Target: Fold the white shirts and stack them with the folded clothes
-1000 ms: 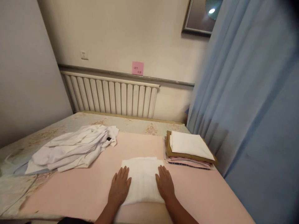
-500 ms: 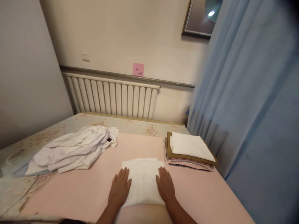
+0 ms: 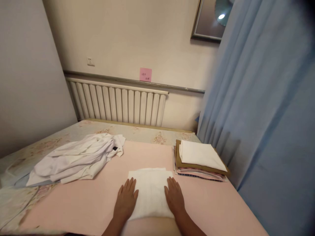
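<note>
A white folded cloth (image 3: 151, 193) lies flat on the pink sheet (image 3: 95, 203) in front of me. My left hand (image 3: 126, 198) rests palm down along its left edge, fingers stretched out and pointing away from me. On the opposite edge lies my right hand (image 3: 174, 195), also flat with its fingers extended. Both thumbs point inward over the cloth, and neither hand grips anything. What kind of garment or linen the cloth is, I cannot tell.
White crumpled clothes (image 3: 81, 157) are heaped at the left. A stack of folded fabrics (image 3: 203, 155), topped by a white one, sits at the right beside a blue curtain (image 3: 265, 98). Behind the bed stand a radiator (image 3: 118, 101) and a wall with a pink note (image 3: 145, 74).
Both hands stay in place on the white cloth. The whole view has shifted very slightly; the clothes and the stack have not moved.
</note>
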A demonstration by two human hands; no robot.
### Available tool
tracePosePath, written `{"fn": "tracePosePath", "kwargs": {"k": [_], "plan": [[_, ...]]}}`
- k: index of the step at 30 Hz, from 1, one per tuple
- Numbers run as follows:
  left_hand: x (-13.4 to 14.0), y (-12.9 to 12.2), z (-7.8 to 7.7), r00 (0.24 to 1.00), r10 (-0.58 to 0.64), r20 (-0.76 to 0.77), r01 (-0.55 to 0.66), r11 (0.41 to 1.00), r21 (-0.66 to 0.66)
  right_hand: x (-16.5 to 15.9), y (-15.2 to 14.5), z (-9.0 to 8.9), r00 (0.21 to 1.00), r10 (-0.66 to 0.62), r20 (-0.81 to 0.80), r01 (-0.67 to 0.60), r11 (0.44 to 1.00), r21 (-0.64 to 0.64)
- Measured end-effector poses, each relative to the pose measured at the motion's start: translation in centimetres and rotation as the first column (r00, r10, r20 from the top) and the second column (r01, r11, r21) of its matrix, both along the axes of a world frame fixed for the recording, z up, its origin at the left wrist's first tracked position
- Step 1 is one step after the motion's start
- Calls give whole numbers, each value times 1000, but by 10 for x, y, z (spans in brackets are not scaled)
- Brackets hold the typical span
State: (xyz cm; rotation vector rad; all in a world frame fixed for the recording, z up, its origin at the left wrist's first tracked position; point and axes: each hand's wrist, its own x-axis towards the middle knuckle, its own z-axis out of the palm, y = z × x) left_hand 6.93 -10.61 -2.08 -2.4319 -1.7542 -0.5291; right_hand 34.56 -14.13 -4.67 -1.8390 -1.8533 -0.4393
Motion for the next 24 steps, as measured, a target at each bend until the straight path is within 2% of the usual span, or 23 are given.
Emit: {"fn": "tracePosePath", "kwargs": {"k": [11, 24], "plan": [[-1, 1, -4, 999, -4, 33, 3, 1000, 21, 0, 0, -2, 1000, -4, 6, 4, 1000, 4], [0, -1, -1, 999, -6, 34, 6, 1000, 15, -1, -2, 2, 1000, -8, 26, 8, 1000, 5]]}}
